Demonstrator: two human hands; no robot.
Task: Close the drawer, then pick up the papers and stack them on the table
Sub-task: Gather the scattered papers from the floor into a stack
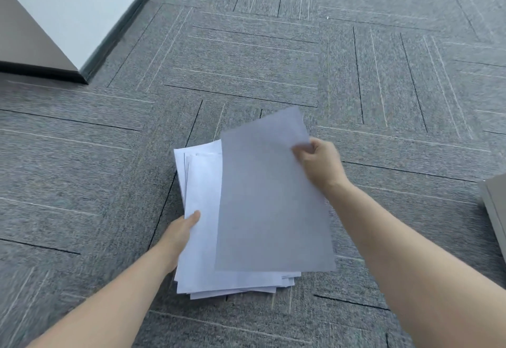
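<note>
Grip: your right hand (319,160) pinches 1 loose sheet (271,197); your left hand (183,228) clamps the paper stack (202,224) above the carpet (82,183) | Risk: uneven edges; loosen the clamp, sheets slide out.

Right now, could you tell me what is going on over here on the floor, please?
A person is gathering loose papers over the grey carpet. The left hand holds a stack of white sheets by its left edge, thumb on top. The right hand pinches a single sheet near its upper right corner, held over the stack. No other loose sheets are in view. A grey furniture edge shows at the right.
</note>
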